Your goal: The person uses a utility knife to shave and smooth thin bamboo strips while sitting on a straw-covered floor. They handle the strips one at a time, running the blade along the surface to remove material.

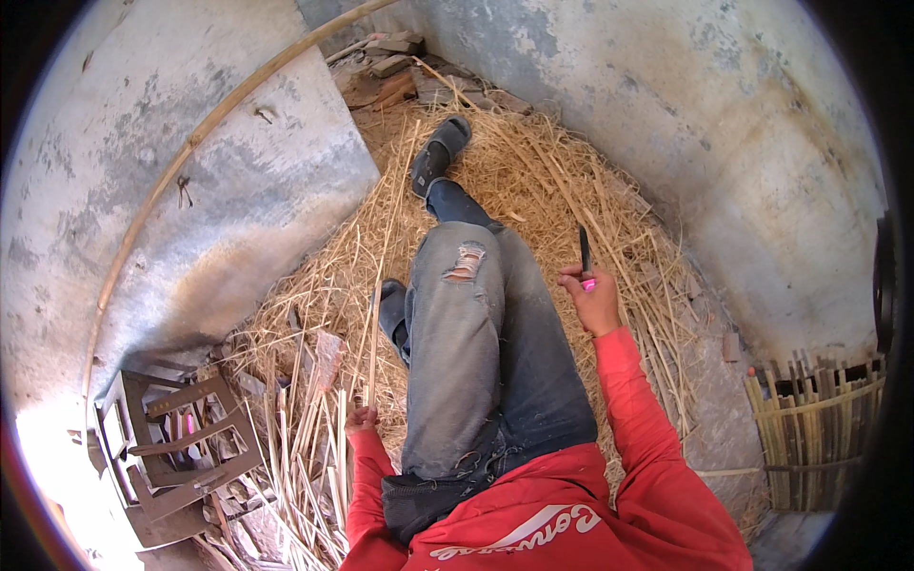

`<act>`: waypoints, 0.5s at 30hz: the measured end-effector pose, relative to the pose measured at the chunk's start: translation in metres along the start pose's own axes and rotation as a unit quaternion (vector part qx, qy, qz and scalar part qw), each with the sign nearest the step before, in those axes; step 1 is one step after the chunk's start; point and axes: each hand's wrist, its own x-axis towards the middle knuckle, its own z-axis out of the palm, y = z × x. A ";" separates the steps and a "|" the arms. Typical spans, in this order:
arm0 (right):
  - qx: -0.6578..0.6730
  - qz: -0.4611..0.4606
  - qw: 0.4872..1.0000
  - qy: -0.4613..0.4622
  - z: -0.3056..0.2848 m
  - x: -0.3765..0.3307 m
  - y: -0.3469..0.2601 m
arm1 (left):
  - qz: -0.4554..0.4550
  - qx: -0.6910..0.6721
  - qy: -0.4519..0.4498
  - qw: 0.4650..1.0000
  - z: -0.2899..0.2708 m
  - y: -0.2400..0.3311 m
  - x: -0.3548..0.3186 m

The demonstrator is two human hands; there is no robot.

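Note:
My left hand [362,420] is low beside my left thigh, its fingers closed around a long thin bamboo strip [372,352]. The strip runs away from me, past my left foot toward the far wall. Out to the right of my legs, my right hand [595,303] grips a knife. Its narrow dark blade [584,246] points away from me, and a bit of bright pink shows at the fingers. The knife is apart from the strip, with my legs in grey jeans [457,333] between the two hands.
Straw-like shavings [514,171] and loose strips cover the floor. A dark metal frame [190,438] lies at the left beside piled strips [305,447]. Bricks [395,62] sit at the far corner. A curved pole [195,138] leans along the left wall; a slatted bamboo basket [819,428] stands at right.

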 end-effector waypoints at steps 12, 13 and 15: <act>0.001 0.014 1.000 0.025 -0.017 -0.003 0.020 | 0.005 0.539 0.175 0.824 0.016 0.024 0.003; 0.001 0.015 1.000 0.020 -0.016 -0.003 0.013 | -0.005 0.599 0.193 0.777 -0.003 0.019 0.017; 0.023 0.019 1.000 -0.002 -0.002 0.002 -0.001 | -0.081 0.559 0.190 0.803 -0.066 -0.015 0.044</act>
